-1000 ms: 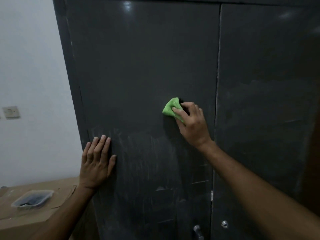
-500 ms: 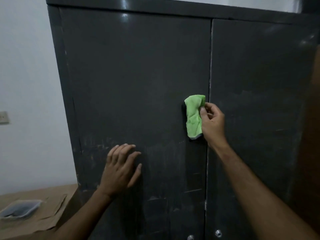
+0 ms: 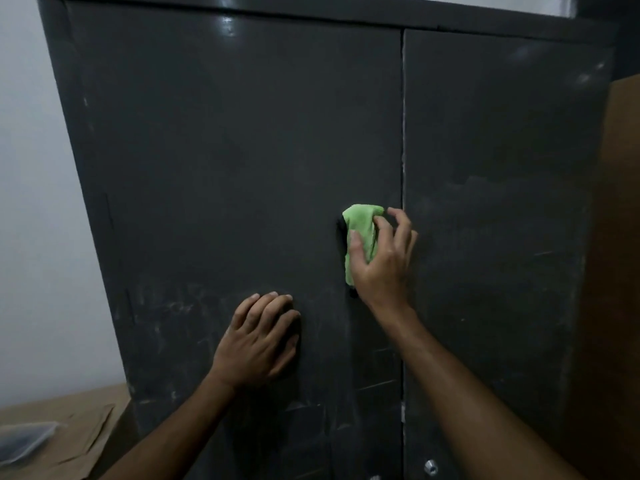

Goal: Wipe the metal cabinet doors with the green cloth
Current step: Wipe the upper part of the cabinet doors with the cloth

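Against the left door [image 3: 225,150], right hand [image 3: 381,268] pinches the upright green cloth [image 3: 362,233]; left hand [image 3: 259,341] presses flat.

Dim room – white wall [image 3: 31,237], brown cardboard [image 3: 69,431].

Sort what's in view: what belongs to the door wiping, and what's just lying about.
Job: green cloth, right hand holding it, left hand on left door, right door.
Lying about: plastic tray, brown paper.
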A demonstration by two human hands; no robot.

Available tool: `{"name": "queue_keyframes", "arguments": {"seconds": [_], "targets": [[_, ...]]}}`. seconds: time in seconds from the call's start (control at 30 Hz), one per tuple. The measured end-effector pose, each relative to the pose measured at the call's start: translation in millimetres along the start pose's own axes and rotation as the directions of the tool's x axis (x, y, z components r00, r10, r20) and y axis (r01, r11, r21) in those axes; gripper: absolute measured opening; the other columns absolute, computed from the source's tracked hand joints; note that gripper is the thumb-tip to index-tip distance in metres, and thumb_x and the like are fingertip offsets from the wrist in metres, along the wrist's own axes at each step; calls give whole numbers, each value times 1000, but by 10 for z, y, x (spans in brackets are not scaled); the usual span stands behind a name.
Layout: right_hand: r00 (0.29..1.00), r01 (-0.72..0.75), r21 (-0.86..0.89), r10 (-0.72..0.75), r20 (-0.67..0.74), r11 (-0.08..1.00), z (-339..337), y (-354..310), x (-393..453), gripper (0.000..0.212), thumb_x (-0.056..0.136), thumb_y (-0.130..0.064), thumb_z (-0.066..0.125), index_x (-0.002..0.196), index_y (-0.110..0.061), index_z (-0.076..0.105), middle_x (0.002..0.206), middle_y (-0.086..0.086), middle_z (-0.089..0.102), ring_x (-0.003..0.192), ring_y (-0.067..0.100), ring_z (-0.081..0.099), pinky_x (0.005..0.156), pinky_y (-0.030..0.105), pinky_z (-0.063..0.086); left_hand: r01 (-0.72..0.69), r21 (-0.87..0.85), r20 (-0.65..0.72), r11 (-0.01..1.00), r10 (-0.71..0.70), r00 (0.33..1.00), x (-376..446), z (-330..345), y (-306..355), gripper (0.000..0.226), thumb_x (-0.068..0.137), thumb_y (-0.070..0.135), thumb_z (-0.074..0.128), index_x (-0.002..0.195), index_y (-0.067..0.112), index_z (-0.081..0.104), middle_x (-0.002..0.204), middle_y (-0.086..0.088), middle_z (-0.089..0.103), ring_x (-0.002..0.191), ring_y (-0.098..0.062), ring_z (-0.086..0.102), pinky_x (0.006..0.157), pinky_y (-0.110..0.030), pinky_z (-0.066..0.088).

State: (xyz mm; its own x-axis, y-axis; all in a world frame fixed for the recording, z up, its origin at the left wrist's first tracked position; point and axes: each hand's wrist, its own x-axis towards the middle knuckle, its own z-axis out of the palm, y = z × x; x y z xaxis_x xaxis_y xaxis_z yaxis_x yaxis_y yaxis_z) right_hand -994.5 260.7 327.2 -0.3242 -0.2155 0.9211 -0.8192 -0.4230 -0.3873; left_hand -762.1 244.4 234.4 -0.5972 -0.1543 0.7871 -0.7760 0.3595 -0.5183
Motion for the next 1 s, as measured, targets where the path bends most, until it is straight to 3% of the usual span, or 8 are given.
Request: {"name": "queue_keyframes", "arguments": {"seconds": [0.13,0.33,0.43,0.53,0.7,0.77,0.93,1.0], "targets": [[999,46,-83,-44,33,995,10,17,-79,53,91,-37,63,132,-5,55,139,12,44,115,26,47,92,44,49,-1,0,9,1000,1,1000,2,-14,0,40,91,45,54,118,18,65,132,-11,60,130,-29,47,117,-43,23],[995,103,-64,-103,-4,993,44,137,-22,58,91,-6,60,146,-19,43,147,11,45,111,28,50,90,46,52,1,-10,13,1000,-1,1000,3,-24,0,40,89,45,56,116,17,68,132,-11,60,130,-29,46,119,-42,20],[994,58,-140,-71,-89,988,51,283,177,45,93,-18,55,137,-15,55,145,13,47,114,32,46,92,49,47,-9,-8,2,1000,9,1000,8,-17,-1,40,89,45,56,117,17,65,133,-11,60,130,-29,46,118,-43,22],[989,23,-40,-29,-145,999,158,210,223,44,95,-30,57,136,-11,57,142,18,44,118,30,42,94,38,47,-13,3,7,1000,13,1000,0,-7,1,44,89,45,56,123,17,60,134,-12,59,130,-29,46,118,-43,23],[918,394,-108,-397,-1,913,228,291,-150,41,97,-29,56,135,-12,61,133,23,51,107,34,51,88,42,44,-13,37,39,999,11,999,-29,17,-11,59,92,47,52,141,13,54,144,-12,54,134,-28,44,119,-44,23],[894,441,-190,-448,10,877,92,575,-67,40,97,-28,55,134,-15,62,130,22,55,101,37,54,82,43,42,-13,47,47,999,10,999,-29,19,-6,63,93,47,49,145,13,49,148,-12,50,137,-28,43,117,-45,27],[954,14,-121,-50,-296,993,-9,664,842,38,95,-23,58,132,-13,62,126,23,53,102,40,50,87,47,48,-20,74,30,997,18,999,-11,6,17,65,94,47,45,149,12,41,154,-11,39,142,-27,37,120,-44,21],[950,83,-52,-94,-297,995,77,451,812,43,92,-20,63,134,-14,58,124,25,53,102,42,52,89,49,48,-13,79,30,997,10,999,-10,6,20,65,94,47,46,149,13,41,154,-11,40,142,-26,36,121,-44,20]]}}
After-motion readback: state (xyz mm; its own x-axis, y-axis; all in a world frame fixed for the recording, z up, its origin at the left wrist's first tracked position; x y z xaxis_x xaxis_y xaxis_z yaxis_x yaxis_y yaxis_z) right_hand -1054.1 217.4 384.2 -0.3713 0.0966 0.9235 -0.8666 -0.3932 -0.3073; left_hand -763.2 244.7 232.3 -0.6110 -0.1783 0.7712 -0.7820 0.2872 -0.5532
